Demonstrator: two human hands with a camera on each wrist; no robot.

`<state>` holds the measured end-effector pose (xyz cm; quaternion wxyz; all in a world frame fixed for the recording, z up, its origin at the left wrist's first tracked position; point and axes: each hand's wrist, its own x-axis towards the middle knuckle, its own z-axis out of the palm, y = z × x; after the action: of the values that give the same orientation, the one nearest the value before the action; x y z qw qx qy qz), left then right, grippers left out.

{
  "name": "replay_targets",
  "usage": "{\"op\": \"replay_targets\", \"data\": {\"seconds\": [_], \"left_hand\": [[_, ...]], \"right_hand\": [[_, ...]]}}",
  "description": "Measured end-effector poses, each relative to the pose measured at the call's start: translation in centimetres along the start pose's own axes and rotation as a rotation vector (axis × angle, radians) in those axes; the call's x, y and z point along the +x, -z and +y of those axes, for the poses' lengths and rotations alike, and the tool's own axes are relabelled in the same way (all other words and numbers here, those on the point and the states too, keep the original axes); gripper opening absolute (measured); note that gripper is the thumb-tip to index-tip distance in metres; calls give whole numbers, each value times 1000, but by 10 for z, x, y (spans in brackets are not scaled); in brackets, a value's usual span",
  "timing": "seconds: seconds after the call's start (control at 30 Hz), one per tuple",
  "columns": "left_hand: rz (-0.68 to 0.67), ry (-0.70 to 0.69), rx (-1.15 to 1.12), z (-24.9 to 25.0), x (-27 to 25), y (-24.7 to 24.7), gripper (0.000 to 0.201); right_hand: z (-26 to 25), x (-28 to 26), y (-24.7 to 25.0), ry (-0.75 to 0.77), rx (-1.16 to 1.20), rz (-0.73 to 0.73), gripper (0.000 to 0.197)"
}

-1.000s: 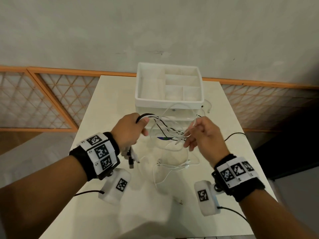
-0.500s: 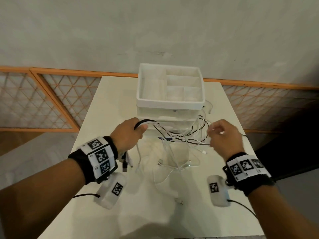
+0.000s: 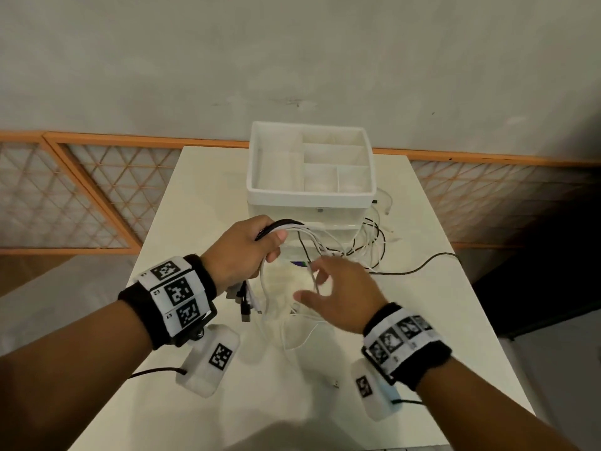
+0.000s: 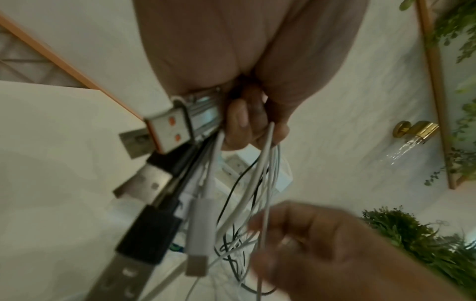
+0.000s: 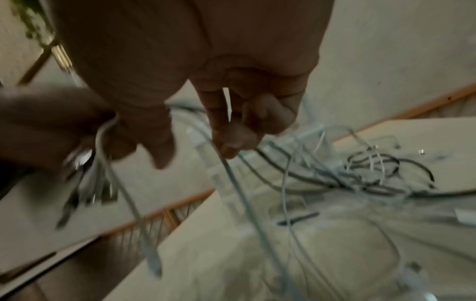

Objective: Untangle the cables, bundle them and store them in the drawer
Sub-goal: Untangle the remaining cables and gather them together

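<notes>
The right hand (image 3: 338, 296) swings back in from the table's right side toward the left hand (image 3: 242, 252) (0.5 s ago well apart), its fingers now around 1 white cable (image 3: 313, 278), the other cables (image 3: 367, 245) draping slacker.

No readable words or numbers, only square black-and-white coded markers on the wristbands (image 3: 177, 292).

i seem to be in a home room: orange lattice wall panels (image 3: 81, 193), gold faucet (image 4: 417, 130), leafy plants (image 4: 412, 234), plain white table (image 3: 208, 196).
</notes>
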<state>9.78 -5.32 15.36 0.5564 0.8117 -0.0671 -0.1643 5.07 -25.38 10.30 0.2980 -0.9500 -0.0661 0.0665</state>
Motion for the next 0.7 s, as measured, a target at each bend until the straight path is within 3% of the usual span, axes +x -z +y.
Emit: {"op": "replay_targets", "data": {"seconds": [0.07, 0.17, 0.27, 0.37, 0.43, 0.57, 0.7], "left_hand": [[1, -28, -27, 7, 0, 3, 27], [23, -88, 47, 8, -3, 18, 22], [22, -97, 230, -1, -6, 28, 17], [45, -33, 371, -13, -5, 31, 28], [44, 27, 471, -20, -2, 31, 34], [-23, 107, 658, -30, -1, 27, 34], [-12, 139, 640, -38, -1, 28, 36]], "right_hand": [[14, 3, -9, -105, -125, -121, 13], [51, 9, 10, -313, -256, -187, 24], [83, 20, 50, -531, -269, 13, 36], [100, 35, 86, -620, -51, 212, 44], [101, 42, 102, -572, 104, 336, 53], [74, 56, 123, -267, 216, 471, 52], [54, 67, 135, -50, 365, 570, 44]]}}
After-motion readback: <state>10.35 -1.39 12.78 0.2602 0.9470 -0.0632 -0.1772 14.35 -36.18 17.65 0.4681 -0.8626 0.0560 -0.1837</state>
